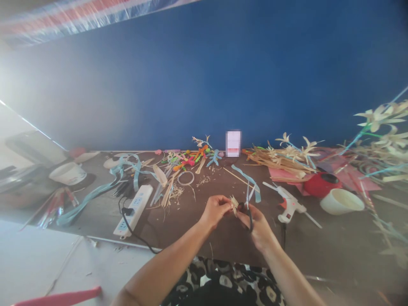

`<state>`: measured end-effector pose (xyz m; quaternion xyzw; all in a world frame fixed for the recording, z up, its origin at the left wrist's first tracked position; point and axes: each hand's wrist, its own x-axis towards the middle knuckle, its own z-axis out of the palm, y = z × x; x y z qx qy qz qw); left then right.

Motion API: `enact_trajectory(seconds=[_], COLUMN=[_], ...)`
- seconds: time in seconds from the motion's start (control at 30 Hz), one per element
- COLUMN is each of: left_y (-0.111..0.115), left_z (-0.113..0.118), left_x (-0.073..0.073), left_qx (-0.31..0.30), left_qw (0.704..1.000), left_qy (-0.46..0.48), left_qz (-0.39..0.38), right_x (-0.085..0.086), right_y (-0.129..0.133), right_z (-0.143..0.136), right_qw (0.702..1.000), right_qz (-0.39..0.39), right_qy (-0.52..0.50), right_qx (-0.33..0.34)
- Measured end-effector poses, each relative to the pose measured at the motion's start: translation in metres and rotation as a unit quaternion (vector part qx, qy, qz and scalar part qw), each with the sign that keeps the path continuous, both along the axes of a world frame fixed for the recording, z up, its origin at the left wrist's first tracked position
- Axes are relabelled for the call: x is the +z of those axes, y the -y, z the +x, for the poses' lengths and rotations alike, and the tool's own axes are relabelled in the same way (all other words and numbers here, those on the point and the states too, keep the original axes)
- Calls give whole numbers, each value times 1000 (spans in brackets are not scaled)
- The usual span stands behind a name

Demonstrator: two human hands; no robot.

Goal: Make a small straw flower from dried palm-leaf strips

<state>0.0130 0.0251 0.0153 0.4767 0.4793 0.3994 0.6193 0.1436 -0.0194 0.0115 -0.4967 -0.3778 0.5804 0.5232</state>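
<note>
My left hand (218, 209) is closed in a pinch on a small piece of cut, pale dried husk (234, 205), its strips pointing upward. Black-handled scissors (250, 214) sit in my right hand (257, 227), blades up and slightly parted. The fingers of my right hand also come up against the lower side of the husk piece, so both hands meet there. Just beyond the blades lies a light blue ribbon (247, 176). To the right of my right hand rests a white glue gun (288, 204) with a glue stick out of its back.
A white power strip (135, 210) with a black cord lies left. Colourful pipe-cleaner pieces (191, 160), a ring (185, 178) and husk scraps (175, 193) spread along the back. At right are a red pot (318, 185), a cream cup (341, 202) and husk flowers (306, 148).
</note>
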Motion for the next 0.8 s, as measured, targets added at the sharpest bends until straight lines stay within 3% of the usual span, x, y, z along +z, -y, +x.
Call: enact_trajectory(seconds=[0.17,0.4,0.63,0.8], left_y=[2,4,9,9], left_z=[0,-4,-2,-5], left_x=[-1,-2,0,10], left_qx=[-2,-30,-46,-103], left_qw=[1000,986,982,981], left_qy=[-8,118,141,140], left_qz=[-1,-110,-113,-87], right_x=[-7,-13,-12,-10], right_y=[-2,-2,-1,1], right_z=[-8,-10,-10,-3], right_qw=[999,997,986,968], right_qz=[2,-21,-61,-96], right_qy=[-40,-76,-154,-226], right_qx=[-1,-13,-7,54])
